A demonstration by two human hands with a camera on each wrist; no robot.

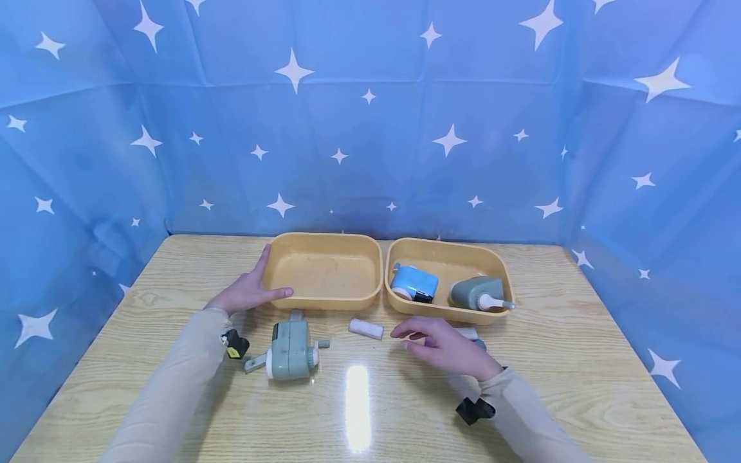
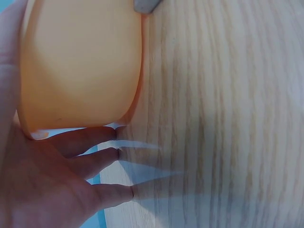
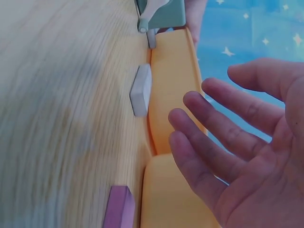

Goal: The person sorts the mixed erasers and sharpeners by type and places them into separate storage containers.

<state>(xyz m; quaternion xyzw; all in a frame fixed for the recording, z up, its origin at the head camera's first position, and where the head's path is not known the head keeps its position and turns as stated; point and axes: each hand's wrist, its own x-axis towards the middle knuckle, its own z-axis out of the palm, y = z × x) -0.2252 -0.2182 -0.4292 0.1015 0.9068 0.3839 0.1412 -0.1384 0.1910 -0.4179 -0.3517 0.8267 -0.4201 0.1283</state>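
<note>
While apparently steadying left tray (image 1: 324, 267) with spread left hand (image 1: 249, 290), next perhaps pinch white block (image 1: 366, 328) with right hand (image 1: 446, 345) (also spread).

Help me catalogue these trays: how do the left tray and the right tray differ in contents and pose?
The left tray has nothing visible inside; the right tray holds a blue pencil sharpener and a grey-green pencil sharpener. In the head view, the left tray sits nearly square to the back edge of the wooden table; the right tray slants slightly. Both are yellow-orange with rounded corners.
</note>
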